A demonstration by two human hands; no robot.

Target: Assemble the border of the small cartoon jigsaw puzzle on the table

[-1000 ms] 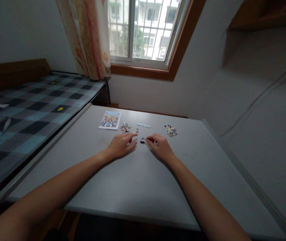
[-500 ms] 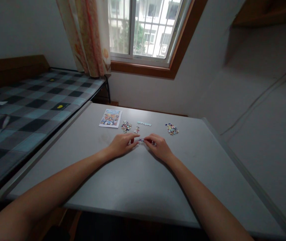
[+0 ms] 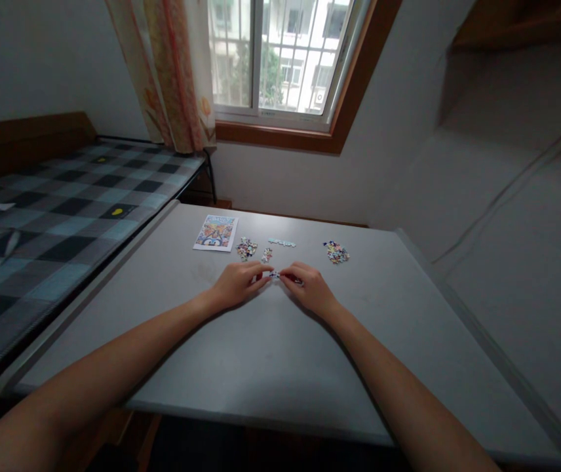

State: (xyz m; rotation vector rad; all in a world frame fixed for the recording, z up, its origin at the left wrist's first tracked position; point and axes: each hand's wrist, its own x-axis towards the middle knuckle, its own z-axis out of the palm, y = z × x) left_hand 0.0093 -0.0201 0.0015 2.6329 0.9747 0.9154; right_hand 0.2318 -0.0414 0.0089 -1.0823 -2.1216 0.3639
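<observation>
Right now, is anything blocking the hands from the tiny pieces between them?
Nothing I can see: the left hand and the right hand are both right at the tiny pieces. The picture sheet lies farther back.

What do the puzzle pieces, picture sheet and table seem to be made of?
Puzzle pieces: probably printed cardboard, being flat and multicoloured; finish too small to tell.
Picture sheet: likely printed paper, thin with a white border.
Table: smooth, pale, slightly glossy, perhaps laminate; soft sheen at its far side.

Room to pass lies between the pale strip (image 3: 282, 242) and right pile (image 3: 336, 252), while the left pile (image 3: 246, 248), seemingly loose, obstructs.
</observation>
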